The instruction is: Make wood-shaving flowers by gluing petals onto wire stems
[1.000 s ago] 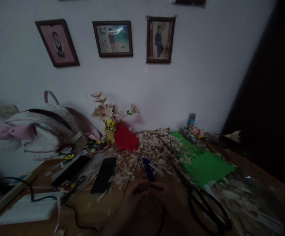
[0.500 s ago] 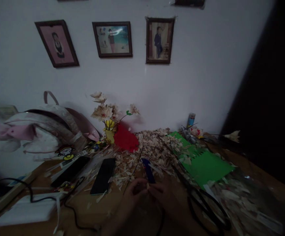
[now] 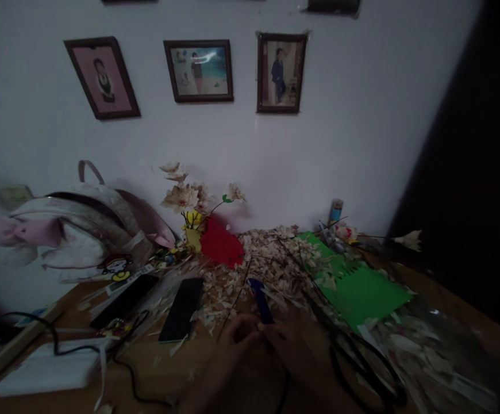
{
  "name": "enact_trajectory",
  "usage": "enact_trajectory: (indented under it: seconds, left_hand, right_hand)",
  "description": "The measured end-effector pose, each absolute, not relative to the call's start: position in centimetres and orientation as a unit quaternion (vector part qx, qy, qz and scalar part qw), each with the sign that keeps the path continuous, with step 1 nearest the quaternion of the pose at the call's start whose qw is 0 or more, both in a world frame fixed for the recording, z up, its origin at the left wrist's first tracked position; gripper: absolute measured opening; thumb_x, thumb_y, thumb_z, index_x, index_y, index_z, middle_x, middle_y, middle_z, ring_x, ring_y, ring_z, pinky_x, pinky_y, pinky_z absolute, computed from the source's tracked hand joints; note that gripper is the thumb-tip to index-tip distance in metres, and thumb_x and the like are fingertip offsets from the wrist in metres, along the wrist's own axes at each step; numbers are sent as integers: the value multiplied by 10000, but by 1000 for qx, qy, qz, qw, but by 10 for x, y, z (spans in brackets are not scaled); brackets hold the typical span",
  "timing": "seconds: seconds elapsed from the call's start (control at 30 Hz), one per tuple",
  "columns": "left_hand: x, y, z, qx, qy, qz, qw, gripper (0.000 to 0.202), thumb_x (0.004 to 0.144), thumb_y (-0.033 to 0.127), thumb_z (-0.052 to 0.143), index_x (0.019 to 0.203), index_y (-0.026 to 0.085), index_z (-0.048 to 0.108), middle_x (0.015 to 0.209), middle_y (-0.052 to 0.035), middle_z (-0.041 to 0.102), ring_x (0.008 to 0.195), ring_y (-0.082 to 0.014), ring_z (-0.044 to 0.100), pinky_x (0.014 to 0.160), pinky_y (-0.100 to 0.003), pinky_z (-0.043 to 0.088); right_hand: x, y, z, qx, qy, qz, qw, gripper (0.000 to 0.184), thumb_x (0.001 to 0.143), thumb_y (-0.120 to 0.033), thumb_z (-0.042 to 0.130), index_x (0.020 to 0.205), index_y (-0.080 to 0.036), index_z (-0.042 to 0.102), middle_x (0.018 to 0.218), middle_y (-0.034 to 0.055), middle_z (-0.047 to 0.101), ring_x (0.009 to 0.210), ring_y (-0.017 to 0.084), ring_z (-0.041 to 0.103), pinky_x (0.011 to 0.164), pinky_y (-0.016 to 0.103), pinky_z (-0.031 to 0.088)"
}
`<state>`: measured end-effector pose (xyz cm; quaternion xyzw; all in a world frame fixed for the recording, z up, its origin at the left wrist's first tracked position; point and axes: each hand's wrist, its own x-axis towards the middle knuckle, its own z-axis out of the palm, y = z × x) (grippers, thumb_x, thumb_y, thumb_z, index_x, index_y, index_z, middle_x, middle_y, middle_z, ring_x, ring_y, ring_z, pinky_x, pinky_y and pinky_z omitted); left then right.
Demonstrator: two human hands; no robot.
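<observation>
My left hand (image 3: pixel 238 334) and my right hand (image 3: pixel 285 340) meet low over the desk, fingers curled in and fingertips together. A tiny pale spot shows where they touch, too dark and small to name. Just beyond the fingertips lies a slim blue object (image 3: pixel 260 299), its kind unclear. Black-handled scissors (image 3: pixel 364 368) rest to the right of my right hand, their blades pointing away into the scraps. A heap of pale petal-like scraps (image 3: pixel 271 259) spreads out in front of both hands.
Left of the hands lie two dark phones (image 3: pixel 183 309), a white box-like device (image 3: pixel 49 368) and black cables. A pink-and-white backpack (image 3: pixel 77 230), a vase of pale flowers (image 3: pixel 193 238) and red paper (image 3: pixel 222 244) stand behind. Green sheets (image 3: pixel 362 296) lie at right.
My fingertips have shifted very slightly against each other. The view has tipped a little; things on the desk stay in place.
</observation>
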<state>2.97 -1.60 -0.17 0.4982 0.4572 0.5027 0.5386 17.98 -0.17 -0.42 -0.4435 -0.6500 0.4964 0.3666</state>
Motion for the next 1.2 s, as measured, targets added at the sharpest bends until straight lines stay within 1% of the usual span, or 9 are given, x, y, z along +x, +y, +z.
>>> enact_trajectory:
  seconds: [0.1, 0.2, 0.27, 0.37, 0.5, 0.6, 0.77, 0.97, 1.2]
  left_hand:
    - [32, -16, -3, 513, 474, 494, 517, 215, 601, 277, 694, 770, 187, 596, 640, 43, 569, 627, -126, 510, 607, -237, 397]
    - [33, -16, -4, 519, 474, 488, 517, 228, 603, 285, 686, 780, 188, 579, 678, 35, 567, 661, -131, 509, 639, -243, 400]
    - [32, -16, -3, 527, 472, 482, 517, 228, 625, 288, 671, 808, 189, 578, 730, 21, 582, 711, -143, 520, 676, -253, 404]
    - [29, -17, -1, 542, 466, 468, 519, 228, 655, 305, 646, 839, 187, 584, 745, 15, 587, 731, -150, 525, 687, -259, 403]
    - [27, -17, -2, 550, 463, 452, 527, 212, 673, 326, 621, 826, 184, 586, 760, 3, 599, 751, -167, 537, 691, -271, 408]
    - [26, -17, -5, 553, 450, 453, 535, 198, 673, 301, 613, 833, 187, 588, 804, -8, 614, 804, -186, 547, 729, -286, 409]
    - [27, -16, -5, 544, 448, 461, 539, 200, 649, 282, 626, 819, 184, 586, 801, -11, 613, 805, -193, 548, 742, -301, 409]
    - [28, -18, 3, 546, 460, 453, 533, 193, 661, 275, 622, 827, 186, 580, 810, -12, 620, 823, -197, 554, 747, -297, 411]
    - [28, -18, -4, 558, 448, 456, 529, 221, 676, 314, 627, 853, 195, 569, 800, -6, 605, 816, -191, 553, 738, -289, 412]
  right_hand:
    - [180, 0, -6, -437, -667, 483, 361, 454, 785, -518, 440, 858, -154, 701, 782, 59, 681, 800, 200, 597, 729, 289, 431]
    - [180, 2, -10, -436, -672, 482, 356, 439, 789, -503, 445, 882, -153, 693, 836, 57, 682, 847, 206, 593, 786, 306, 420]
    - [180, 4, -13, -432, -671, 490, 350, 450, 793, -506, 434, 893, -147, 686, 836, 60, 682, 844, 206, 595, 773, 307, 428]
    - [181, 6, -20, -449, -662, 487, 351, 421, 789, -491, 448, 881, -150, 677, 843, 60, 681, 840, 199, 596, 754, 299, 434]
    - [182, 7, -23, -461, -677, 453, 350, 311, 811, -388, 450, 857, -171, 668, 900, 57, 671, 883, 190, 579, 805, 310, 410]
    - [183, 6, -22, -456, -698, 430, 346, 290, 824, -335, 425, 834, -168, 662, 868, 59, 666, 851, 187, 579, 779, 313, 415]
    - [183, 5, -23, -438, -719, 404, 359, 292, 804, -385, 458, 844, -173, 655, 848, 56, 660, 822, 180, 582, 748, 292, 426]
    - [182, 8, -31, -437, -714, 416, 354, 299, 783, -419, 491, 860, -183, 658, 847, 47, 660, 815, 183, 582, 740, 291, 430]
    - [184, 13, -32, -436, -715, 419, 350, 237, 764, -313, 515, 885, -179, 669, 903, 64, 673, 869, 196, 591, 793, 309, 432]
